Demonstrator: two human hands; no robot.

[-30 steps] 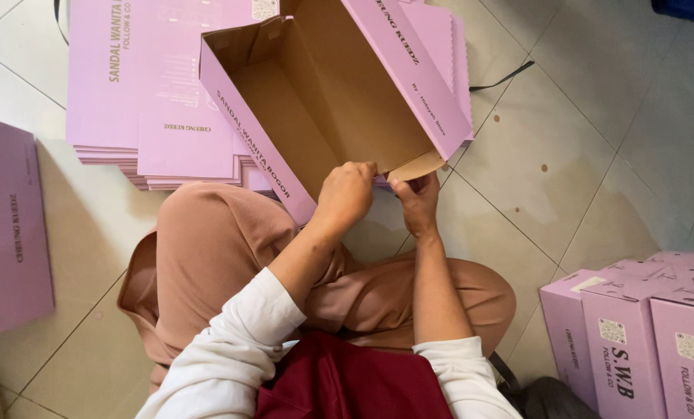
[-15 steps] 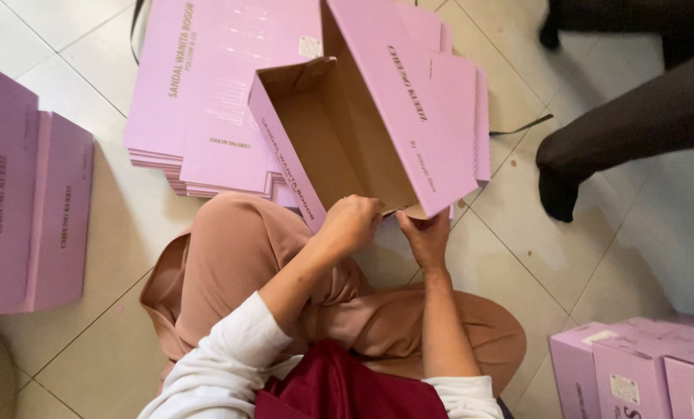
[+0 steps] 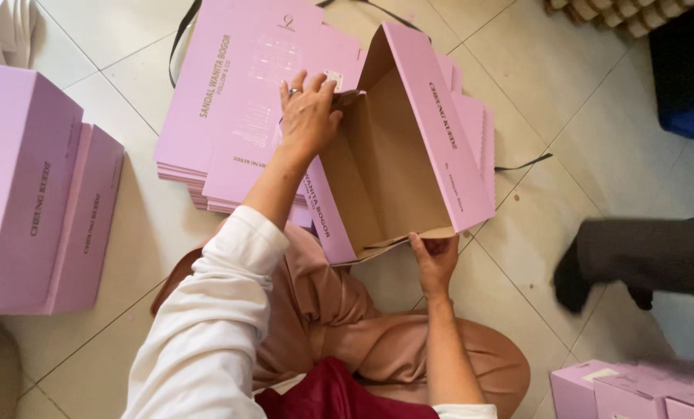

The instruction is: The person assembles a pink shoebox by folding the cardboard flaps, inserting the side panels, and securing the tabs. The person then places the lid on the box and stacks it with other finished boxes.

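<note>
- the person sits on the tiled floor (image 3: 510, 54) with a half-folded pink cardboard box (image 3: 409, 155) tilted over the knees, its brown inside facing up.
- the left hand (image 3: 310, 116) lies with fingers spread over the far end of the box and presses a small end flap (image 3: 345, 95) inward; it is wide, more pushing than gripping.
- the right hand (image 3: 435, 260) pinches the near end flap (image 3: 409, 237) at the lower edge of the box, thumb on top, fingers below.
- the box rests partly on the stack of flat pink box blanks (image 3: 238, 101) which lies on the floor behind it.
- risks, as i judge them:
- the far flap may bend at a wrong place or tear if the left hand pushes before the side wall (image 3: 440, 124) stands straight.
- the box is held only at its two ends, so it may twist and the walls may open flat again if one hand lets go.
- the box may slide on the smooth blanks and push the stack out of line.
- another person's dark leg and foot (image 3: 595, 268) is near the right side; a step closer could knock the box or the finished pink boxes (image 3: 634, 392) at the lower right corner of the floor.
- two finished pink boxes (image 3: 36, 209) stand well apart at the left, out of danger.
</note>
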